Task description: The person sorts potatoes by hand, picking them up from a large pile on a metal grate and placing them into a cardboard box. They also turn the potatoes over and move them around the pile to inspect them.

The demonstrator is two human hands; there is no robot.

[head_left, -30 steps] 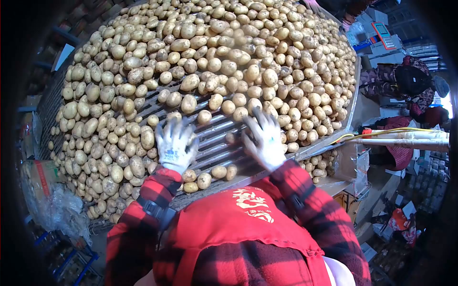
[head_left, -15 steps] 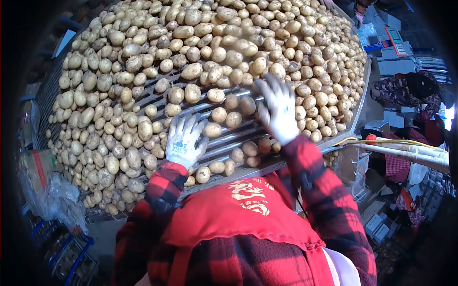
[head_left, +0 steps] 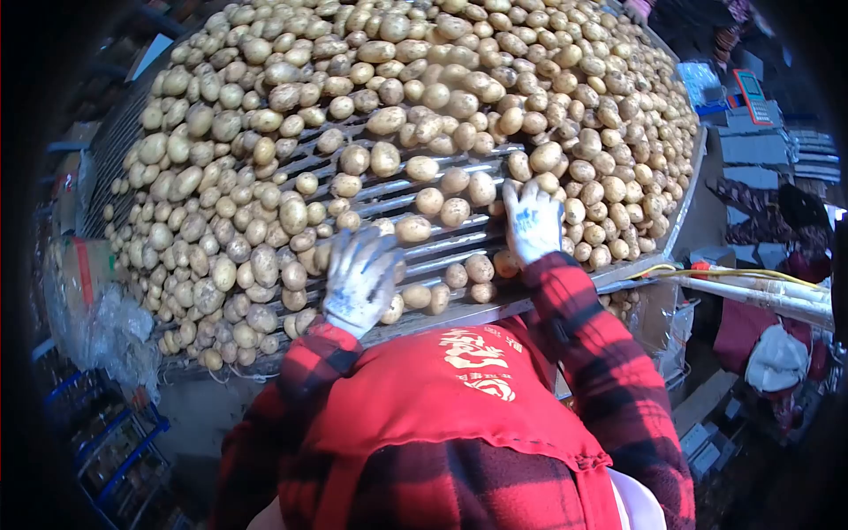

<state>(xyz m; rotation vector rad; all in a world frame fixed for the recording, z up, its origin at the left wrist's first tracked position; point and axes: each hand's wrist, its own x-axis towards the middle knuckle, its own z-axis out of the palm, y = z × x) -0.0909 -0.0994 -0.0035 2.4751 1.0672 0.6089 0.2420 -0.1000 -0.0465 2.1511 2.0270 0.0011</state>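
Note:
A large heap of potatoes (head_left: 386, 159) lies on a slatted metal rack (head_left: 433, 252), with dark gaps between the bars where few potatoes sit. My left hand (head_left: 360, 278), in a white glove with soiled fingers, rests over the potatoes near the front edge, fingers stretched out. Under or beside its fingertips are several potatoes, partly hidden. My right hand (head_left: 534, 225), in a white glove with blue print, lies at the right side of the bare bars. Its fingers are apart and touch the potatoes at the edge of the heap; I see none held.
Yellow cable (head_left: 751, 276) and pale pipes (head_left: 768, 300) run out from the rack's right corner. A red-framed handheld device (head_left: 753, 95) stands on boxes at the upper right. Plastic wrap (head_left: 124, 327) hangs at the left corner. Another person's pink-gloved hand (head_left: 638, 9) shows at the far edge.
Both hands have drawn back a little toward my body. My right hand has come down onto the potatoes at the right and is no longer blurred. The view has shifted slightly.

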